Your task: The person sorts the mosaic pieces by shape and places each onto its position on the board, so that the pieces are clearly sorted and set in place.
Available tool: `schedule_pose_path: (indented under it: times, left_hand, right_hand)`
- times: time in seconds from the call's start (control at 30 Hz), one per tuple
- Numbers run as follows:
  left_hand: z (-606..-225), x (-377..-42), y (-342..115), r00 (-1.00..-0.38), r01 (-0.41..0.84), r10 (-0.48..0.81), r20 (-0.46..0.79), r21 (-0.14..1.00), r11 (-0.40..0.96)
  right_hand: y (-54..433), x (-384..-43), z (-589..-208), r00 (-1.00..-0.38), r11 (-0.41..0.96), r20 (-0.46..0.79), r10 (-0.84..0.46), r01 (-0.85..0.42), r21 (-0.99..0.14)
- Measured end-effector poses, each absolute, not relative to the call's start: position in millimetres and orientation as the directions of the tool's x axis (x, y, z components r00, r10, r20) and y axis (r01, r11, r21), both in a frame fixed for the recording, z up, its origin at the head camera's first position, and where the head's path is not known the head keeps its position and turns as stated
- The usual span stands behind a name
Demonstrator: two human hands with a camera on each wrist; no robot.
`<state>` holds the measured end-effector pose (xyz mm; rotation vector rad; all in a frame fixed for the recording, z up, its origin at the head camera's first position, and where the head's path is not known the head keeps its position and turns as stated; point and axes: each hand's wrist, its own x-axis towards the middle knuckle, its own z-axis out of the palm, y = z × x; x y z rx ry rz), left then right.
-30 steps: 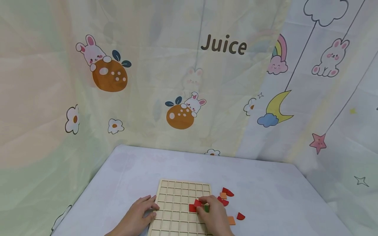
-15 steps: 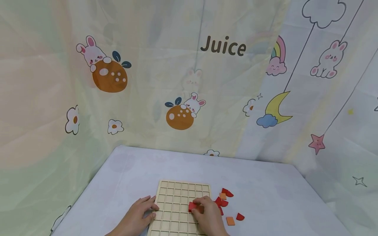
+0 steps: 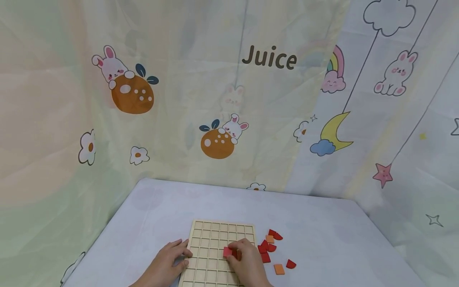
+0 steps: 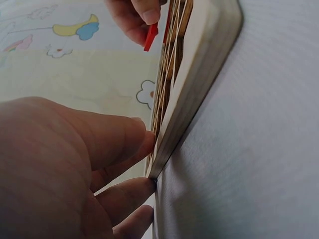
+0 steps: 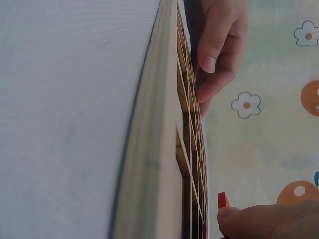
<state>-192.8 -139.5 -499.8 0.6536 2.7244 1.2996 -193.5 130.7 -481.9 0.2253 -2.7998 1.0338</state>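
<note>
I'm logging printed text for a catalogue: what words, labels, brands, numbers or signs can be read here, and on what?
"Juice", on the printed cloth backdrop.
I can read no other text; none shows on the gridded board or the red tile in the right hand.

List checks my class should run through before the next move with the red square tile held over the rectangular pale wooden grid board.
1. Tile gripped: the right hand pinches the red square tile. Ok.
2. Board attended: fingers of the left hand rest at the left edge of the rectangular pale wooden grid board. Ok.
3. Held tile seated in a cell: the wrist views show it raised above the grid. Not ok.
4. Cell beneath it free: hidden by hand and tile. Cannot tell.
5. Spares off the grid: a red quarter-circle piece and an orange square tile lie to its right. Ok.
</note>
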Motion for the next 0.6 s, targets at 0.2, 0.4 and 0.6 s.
schedule_pose_path:
  times: [0.2,0.4,0.6]
  left_hand:
    - [-501.2,-192.4,-140.0,-0.905,0.365,0.400,0.147,0.750,0.551]
    - [-499.9,-191.6,-139.5,-0.903,0.372,0.400,0.155,0.747,0.550]
    - [-500.2,-191.7,-139.1,-0.906,0.366,0.396,0.151,0.749,0.553]
  right_hand:
    - [128.5,-193.8,-485.4,-0.972,0.765,0.210,-0.105,-0.214,-0.608]
    - [126.9,-194.5,-488.2,-0.966,0.772,0.224,-0.125,-0.237,-0.589]
    - [125.4,-195.0,-490.1,-0.966,0.773,0.226,-0.126,-0.239,-0.587]
